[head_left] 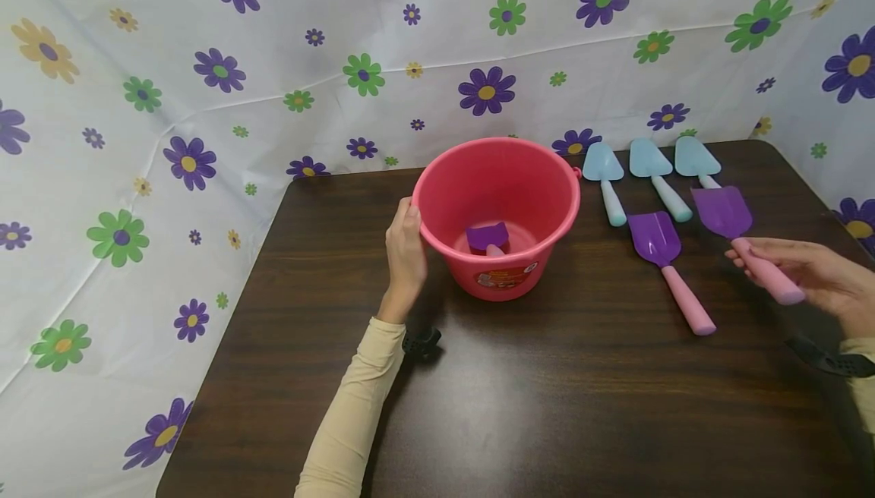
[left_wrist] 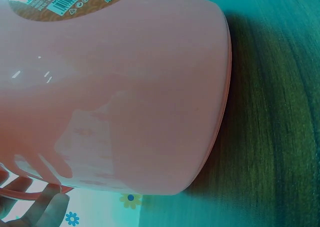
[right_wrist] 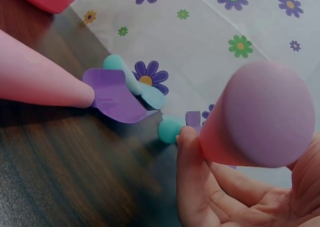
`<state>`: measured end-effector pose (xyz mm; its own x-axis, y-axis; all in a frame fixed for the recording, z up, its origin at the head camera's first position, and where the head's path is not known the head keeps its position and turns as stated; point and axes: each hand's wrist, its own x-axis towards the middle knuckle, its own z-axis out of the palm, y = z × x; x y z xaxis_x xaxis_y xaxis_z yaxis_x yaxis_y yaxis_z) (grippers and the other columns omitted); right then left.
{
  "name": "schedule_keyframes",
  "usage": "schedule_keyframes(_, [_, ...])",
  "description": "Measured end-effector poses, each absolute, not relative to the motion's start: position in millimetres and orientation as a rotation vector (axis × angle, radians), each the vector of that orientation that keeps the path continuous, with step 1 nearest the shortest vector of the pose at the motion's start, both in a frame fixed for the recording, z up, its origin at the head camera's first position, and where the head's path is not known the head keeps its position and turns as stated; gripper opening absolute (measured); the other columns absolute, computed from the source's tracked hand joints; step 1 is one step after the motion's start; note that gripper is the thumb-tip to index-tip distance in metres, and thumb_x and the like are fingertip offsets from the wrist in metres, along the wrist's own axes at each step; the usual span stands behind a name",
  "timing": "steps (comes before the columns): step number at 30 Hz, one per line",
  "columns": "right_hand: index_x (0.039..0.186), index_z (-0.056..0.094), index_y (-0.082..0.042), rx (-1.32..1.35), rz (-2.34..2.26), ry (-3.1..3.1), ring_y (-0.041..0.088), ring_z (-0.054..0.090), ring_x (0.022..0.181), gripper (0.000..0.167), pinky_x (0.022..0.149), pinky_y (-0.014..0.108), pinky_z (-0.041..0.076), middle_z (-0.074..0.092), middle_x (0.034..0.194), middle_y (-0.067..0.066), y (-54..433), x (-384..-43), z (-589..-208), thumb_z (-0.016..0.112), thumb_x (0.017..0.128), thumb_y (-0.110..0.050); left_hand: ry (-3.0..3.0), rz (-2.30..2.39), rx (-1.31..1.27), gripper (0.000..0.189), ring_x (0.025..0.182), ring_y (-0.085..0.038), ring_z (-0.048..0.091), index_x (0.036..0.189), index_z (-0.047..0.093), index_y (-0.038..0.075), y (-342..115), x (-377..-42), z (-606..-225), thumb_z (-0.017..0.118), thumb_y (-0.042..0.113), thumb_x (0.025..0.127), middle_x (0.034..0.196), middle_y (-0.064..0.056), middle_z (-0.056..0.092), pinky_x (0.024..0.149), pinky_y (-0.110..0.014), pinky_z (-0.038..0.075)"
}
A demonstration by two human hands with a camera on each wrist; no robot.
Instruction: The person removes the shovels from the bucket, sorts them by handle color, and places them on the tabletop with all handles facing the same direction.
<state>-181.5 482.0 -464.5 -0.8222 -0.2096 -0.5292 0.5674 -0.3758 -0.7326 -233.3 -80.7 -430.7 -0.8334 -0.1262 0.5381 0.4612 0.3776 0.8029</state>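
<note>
My left hand (head_left: pixel 405 247) grips the left side of the pink bucket (head_left: pixel 502 278), its fingers (left_wrist: pixel 50 207) at the rim in the left wrist view. Inside the bucket lies a toy shovel with a purple blade (head_left: pixel 488 235). At the right, my right hand (head_left: pixel 810 270) holds a second toy shovel (head_left: pixel 766 270) by its pink handle, the purple blade pointing away. In the right wrist view the handle's round end (right_wrist: pixel 270 114) faces the camera. Left of that hand, a third purple and pink shovel (head_left: pixel 687 301) lies on the table.
Three light-blue shovels lie along the back right: one (head_left: pixel 613 202) beside the bucket, a middle one (head_left: pixel 673 198), and another (head_left: pixel 696 156) partly hidden behind the held shovel. The dark wooden table (head_left: pixel 547 422) meets a flowered white cloth (head_left: pixel 287 27) at the back.
</note>
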Motion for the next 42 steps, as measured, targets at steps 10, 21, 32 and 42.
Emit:
schedule_keyframes(10, [0.115,0.081,-0.02,0.226,-2.169,1.231,0.019,0.074,0.104,0.051,0.088,0.031,0.059,0.077,0.112,0.003,488.2,-180.3,-467.0,0.031,0.114,-0.02,-2.113,-1.465,-0.29,0.058,0.074,-0.023,0.054,0.12,0.065,0.002,-80.1,-233.5,-431.4,0.03,0.045,0.103,0.082,-0.018,0.061,0.063,-0.029,0.042])
schedule_keyframes(21, [0.12,0.08,-0.017,0.126,-2.168,1.115,0.02,0.073,0.108,0.055,0.092,0.032,0.058,0.077,0.117,0.004,489.9,-176.0,-471.2,0.025,0.114,-0.018,-2.117,-1.47,-0.294,0.059,0.072,-0.022,0.053,0.121,0.065,0.001,-79.7,-232.9,-430.6,0.03,0.045,0.103,0.08,-0.014,0.06,0.061,-0.029,0.042])
schedule_keyframes(32, [0.12,0.08,-0.019,0.118,-2.149,1.125,0.019,0.073,0.109,0.056,0.092,0.032,0.058,0.076,0.118,0.003,492.0,-172.8,-476.5,0.024,0.114,-0.015,-2.122,-1.444,-0.273,0.059,0.074,-0.023,0.055,0.118,0.065,0.0,-80.2,-233.2,-431.1,0.03,0.045,0.102,0.08,-0.015,0.06,0.064,-0.03,0.042])
schedule_keyframes(42, [0.11,0.082,-0.023,0.318,-2.106,1.379,0.017,0.074,0.1,0.049,0.085,0.032,0.06,0.078,0.109,0.0,491.7,-170.1,-476.6,0.035,0.113,-0.014,-2.126,-1.457,-0.283,0.059,0.074,-0.023,0.056,0.12,0.065,0.001,-80.6,-233.3,-431.2,0.03,0.046,0.102,0.082,-0.015,0.062,0.064,-0.03,0.044])
